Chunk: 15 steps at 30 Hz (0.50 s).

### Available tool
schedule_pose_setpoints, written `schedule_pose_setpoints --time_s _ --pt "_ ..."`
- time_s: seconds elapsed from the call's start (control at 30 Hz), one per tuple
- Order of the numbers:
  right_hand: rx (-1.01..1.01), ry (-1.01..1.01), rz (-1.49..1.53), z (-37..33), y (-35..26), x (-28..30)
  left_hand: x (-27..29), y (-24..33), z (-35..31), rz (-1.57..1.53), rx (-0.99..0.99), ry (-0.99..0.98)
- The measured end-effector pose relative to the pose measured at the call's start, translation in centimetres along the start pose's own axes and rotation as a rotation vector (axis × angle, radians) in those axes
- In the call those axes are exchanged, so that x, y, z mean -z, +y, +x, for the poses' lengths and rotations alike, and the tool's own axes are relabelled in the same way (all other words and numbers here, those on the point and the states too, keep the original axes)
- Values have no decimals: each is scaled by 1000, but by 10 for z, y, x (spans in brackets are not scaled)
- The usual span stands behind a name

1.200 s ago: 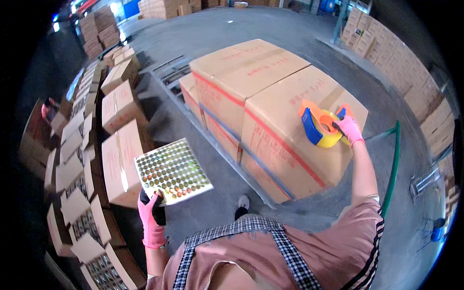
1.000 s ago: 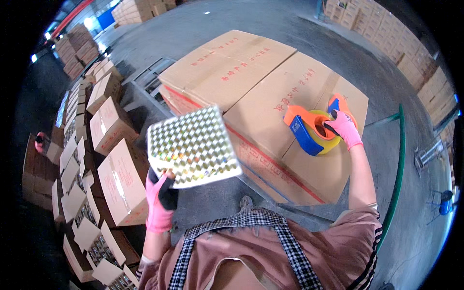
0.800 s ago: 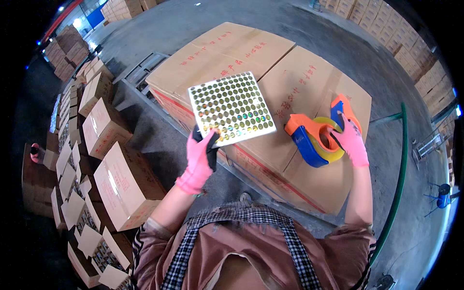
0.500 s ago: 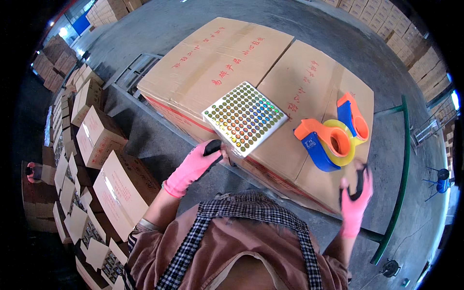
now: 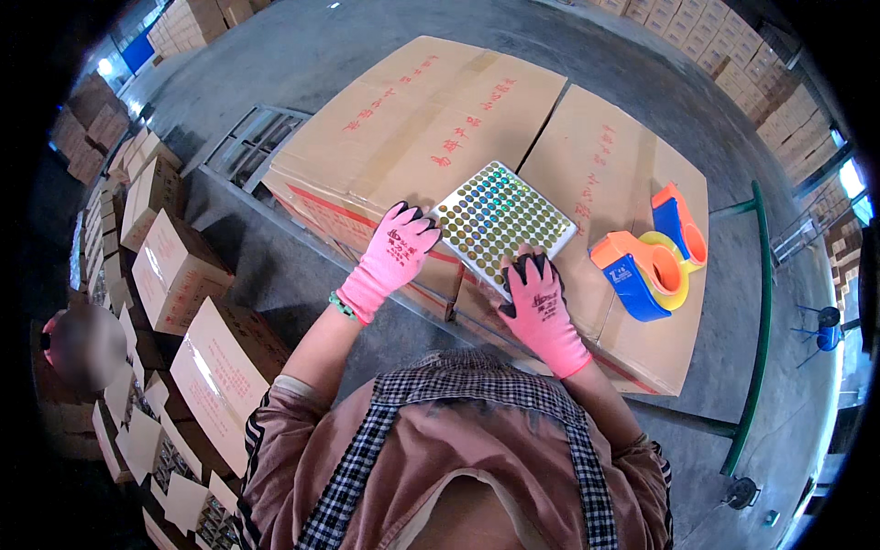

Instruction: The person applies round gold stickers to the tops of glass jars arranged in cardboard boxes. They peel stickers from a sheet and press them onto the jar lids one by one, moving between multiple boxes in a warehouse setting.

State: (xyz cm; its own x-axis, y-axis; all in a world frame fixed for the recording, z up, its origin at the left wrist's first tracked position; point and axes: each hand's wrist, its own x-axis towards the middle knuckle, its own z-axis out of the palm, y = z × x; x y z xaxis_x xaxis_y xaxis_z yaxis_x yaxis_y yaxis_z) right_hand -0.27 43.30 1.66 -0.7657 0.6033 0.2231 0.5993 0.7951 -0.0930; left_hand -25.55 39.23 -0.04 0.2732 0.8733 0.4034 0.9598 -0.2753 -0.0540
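Observation:
A stack of sticker sheets [image 5: 504,215], white with rows of round shiny gold-green stickers, lies tilted on two large brown cartons [image 5: 403,119], across the gap between them. My left hand [image 5: 401,246], in a pink glove with black fingertips, has its fingers curled around the stack's left corner. At the near right edge, my right hand [image 5: 541,307] in a matching glove grips the sheets, its fingertips over the bottom stickers. To the right of it stand two orange-and-blue tape dispensers [image 5: 632,275], with a yellow tape roll [image 5: 667,266] between them.
Open cartons [image 5: 156,440] with packed contents and closed cartons [image 5: 225,376] line the left side, where another person [image 5: 82,348] is partly visible. A green metal rail [image 5: 763,330] curves along the right. Stacked cartons [image 5: 697,37] stand far back.
My right hand has moved left from beside the tape dispensers onto the sticker sheets. My left hand has shifted up to their left corner. The stack lies a little farther right.

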Motion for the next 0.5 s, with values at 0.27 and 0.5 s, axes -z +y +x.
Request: schedule_pose_setpoints --time_s 0.27,0.5 --pt "-43 -39 276 13 16 2 3 2 0 -204 127 258" --pt "-44 94 411 16 14 -4 2 -6 18 -272 53 191"
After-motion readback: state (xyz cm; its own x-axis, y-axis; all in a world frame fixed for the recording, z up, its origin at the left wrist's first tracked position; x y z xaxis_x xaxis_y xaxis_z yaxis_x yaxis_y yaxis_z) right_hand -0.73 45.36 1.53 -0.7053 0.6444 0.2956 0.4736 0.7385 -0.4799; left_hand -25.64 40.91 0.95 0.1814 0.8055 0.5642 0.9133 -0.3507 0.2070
